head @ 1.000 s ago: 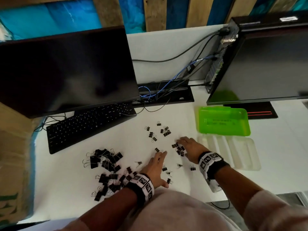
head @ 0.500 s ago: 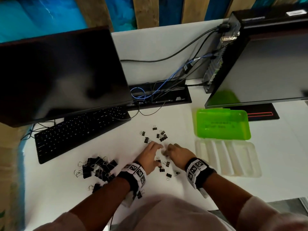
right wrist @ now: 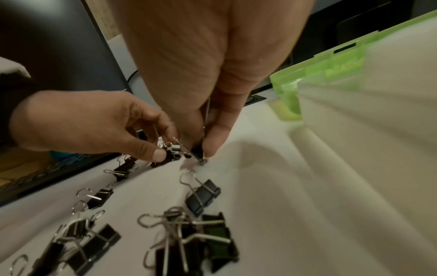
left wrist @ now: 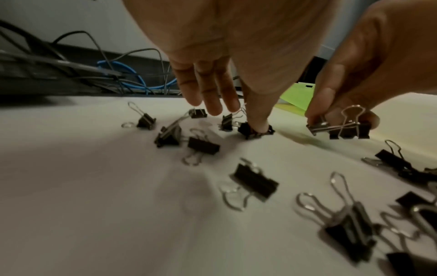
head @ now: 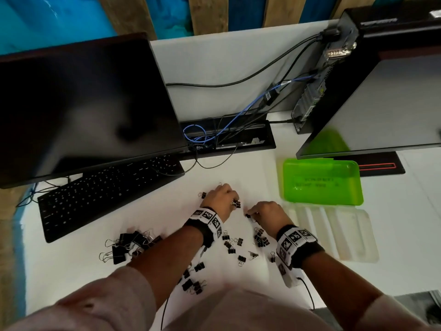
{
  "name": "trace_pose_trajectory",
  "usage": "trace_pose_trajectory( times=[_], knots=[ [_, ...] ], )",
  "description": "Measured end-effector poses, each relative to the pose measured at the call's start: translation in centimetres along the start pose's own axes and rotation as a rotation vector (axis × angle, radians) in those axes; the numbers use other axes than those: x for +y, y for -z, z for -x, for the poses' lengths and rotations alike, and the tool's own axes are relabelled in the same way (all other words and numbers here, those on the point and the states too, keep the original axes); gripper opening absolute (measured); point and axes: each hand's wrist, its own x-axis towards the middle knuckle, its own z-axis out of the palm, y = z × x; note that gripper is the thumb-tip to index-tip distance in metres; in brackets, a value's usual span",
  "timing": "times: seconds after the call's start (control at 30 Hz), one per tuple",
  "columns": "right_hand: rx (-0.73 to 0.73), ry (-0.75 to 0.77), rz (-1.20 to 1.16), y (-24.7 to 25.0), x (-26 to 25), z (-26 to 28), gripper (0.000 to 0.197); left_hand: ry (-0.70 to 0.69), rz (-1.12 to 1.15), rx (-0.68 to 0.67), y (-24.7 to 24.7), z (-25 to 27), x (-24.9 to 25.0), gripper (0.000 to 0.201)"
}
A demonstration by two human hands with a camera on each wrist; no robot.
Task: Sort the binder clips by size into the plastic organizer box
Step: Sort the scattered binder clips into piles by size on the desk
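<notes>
**Head view: both hands have moved up to the small clips**

Left hand [head: 220,197] and right hand [head: 268,212], lower a second ago, now each pinch a small binder clip [left wrist: 347,128] left of the organizer box [head: 334,232], still unfilled. Big clips [head: 128,244] lie farther left on the white counter [head: 71,271], near keyboard [head: 107,192] and monitors.

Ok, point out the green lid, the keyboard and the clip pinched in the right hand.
green lid [head: 322,182]: head view, middle of its flat panel.
keyboard [head: 107,194]: head view, middle of the key field.
clip in the right hand [right wrist: 198,151]: right wrist view, its black body between thumb and finger.
</notes>
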Motion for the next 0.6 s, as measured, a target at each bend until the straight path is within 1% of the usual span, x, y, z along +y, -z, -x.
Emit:
trace_pose_trajectory(
  times=[0.1,0.17,0.23,0.33,0.43,0.5,0.6],
  knots=[
    [0.044,-0.012,-0.067,0.1,0.5,0.6,0.026,0.035,0.026,-0.014,-0.6,0.1,-0.3,0.020],
    [0.063,-0.034,-0.108,0.1,0.8,0.8,0.023,0.036,-0.007,-0.063,-0.3,0.3,-0.5,0.016],
    [0.076,-0.062,-0.135,0.1,0.9,0.9,0.021,0.047,-0.003,-0.080,0.4,0.7,-0.5,0.017],
    [0.098,-0.075,-0.153,0.2,0.6,1.0,0.020,0.094,0.132,-0.059,1.5,1.4,-0.4,0.022],
    [0.113,-0.056,-0.161,0.5,-0.1,1.2,0.018,0.137,0.327,-0.083,1.8,2.2,0.0,0.012],
    [0.124,-0.057,-0.176,0.7,-0.4,1.6,0.018,0.128,0.383,-0.095,1.7,2.5,0.3,0.007],
    [0.129,-0.051,-0.198,1.2,-0.7,2.5,0.017,0.167,0.416,-0.130,1.7,2.8,0.8,0.011]
  ],
)
